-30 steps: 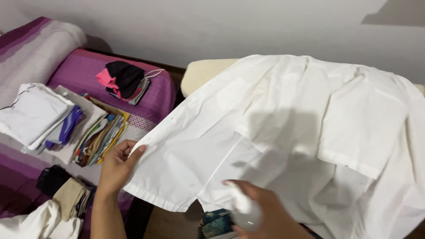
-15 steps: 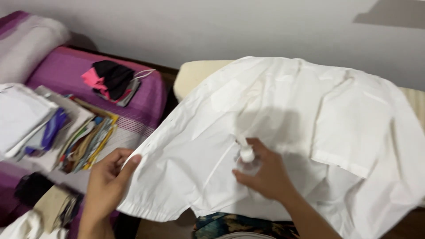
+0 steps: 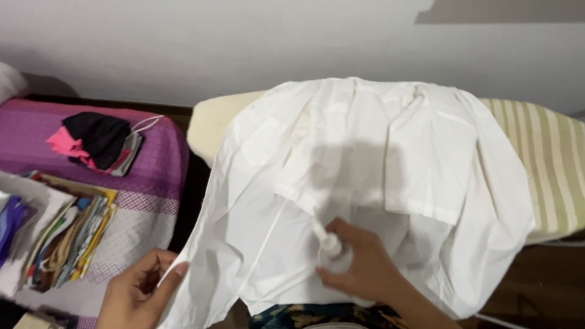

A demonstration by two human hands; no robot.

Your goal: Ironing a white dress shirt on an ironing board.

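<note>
**One shirt, two hands, one small bottle**

A single white shirt (image 3: 365,170) lies draped over the striped ironing board (image 3: 548,158), its hem hanging off the near edge. The left hand (image 3: 137,295) pinches the shirt's lower left edge between thumb and fingers. The right hand (image 3: 359,268) is wrapped around one small white spray bottle (image 3: 329,247), just above the cloth. Beside the board, the purple bed (image 3: 152,176) holds one stack of folded fabrics (image 3: 67,237) and one dark bundle (image 3: 97,140); the board's right end lies bare.
</note>
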